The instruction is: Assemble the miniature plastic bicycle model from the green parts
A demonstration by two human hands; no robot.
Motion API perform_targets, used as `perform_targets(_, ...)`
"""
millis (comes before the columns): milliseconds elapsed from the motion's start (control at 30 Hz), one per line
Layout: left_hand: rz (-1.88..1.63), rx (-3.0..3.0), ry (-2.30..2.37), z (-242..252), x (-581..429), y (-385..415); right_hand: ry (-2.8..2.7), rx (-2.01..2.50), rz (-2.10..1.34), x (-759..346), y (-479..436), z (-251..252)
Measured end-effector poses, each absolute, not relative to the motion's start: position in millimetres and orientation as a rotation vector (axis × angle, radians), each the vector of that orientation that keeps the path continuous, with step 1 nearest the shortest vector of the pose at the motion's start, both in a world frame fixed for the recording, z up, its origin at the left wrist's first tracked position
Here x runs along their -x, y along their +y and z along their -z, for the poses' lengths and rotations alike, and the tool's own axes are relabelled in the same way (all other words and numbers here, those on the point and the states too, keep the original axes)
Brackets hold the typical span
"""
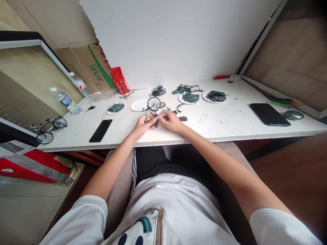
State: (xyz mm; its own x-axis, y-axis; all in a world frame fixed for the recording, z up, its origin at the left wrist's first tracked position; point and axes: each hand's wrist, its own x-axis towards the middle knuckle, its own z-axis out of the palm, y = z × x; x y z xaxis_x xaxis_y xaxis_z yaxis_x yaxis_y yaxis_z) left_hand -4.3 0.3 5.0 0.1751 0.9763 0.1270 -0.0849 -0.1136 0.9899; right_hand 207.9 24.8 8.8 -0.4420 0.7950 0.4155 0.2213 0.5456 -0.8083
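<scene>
Above the desk's front part, my left hand [143, 126] is closed around the frame of a black model bicycle [154, 104], whose spoked wheel points away from me. My right hand [170, 121] pinches at the same model from the right, thumb and forefinger together. Whether a small part sits between those fingertips is too small to tell. Just beyond the hands lies a white paper plate [138, 105]. Right of my right hand rests a small dark flat piece [183, 118], with a curved black part [179, 108] behind it.
Paper plates with green parts [190, 98] and black parts [216, 96] stand farther back. Another black model bicycle [48, 129] is at the left edge. Phones lie on the left [100, 130] and right [269, 114], near a grey mouse [294, 115]. A bottle [65, 101] stands left.
</scene>
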Motion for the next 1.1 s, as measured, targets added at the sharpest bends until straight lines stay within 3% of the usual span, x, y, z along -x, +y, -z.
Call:
perform_targets(667, -1.185, -1.278, 0.991, -3.4, 1.9, 2.9, -2.021, 0.972, -0.692, -203.3, 24.4, -7.4)
perform_targets(1100, -1.144, -1.199, 0.889, -8.2, 9.5, 3.6, -1.890, 0.759, -0.543, -214.9, 25.0, -19.8)
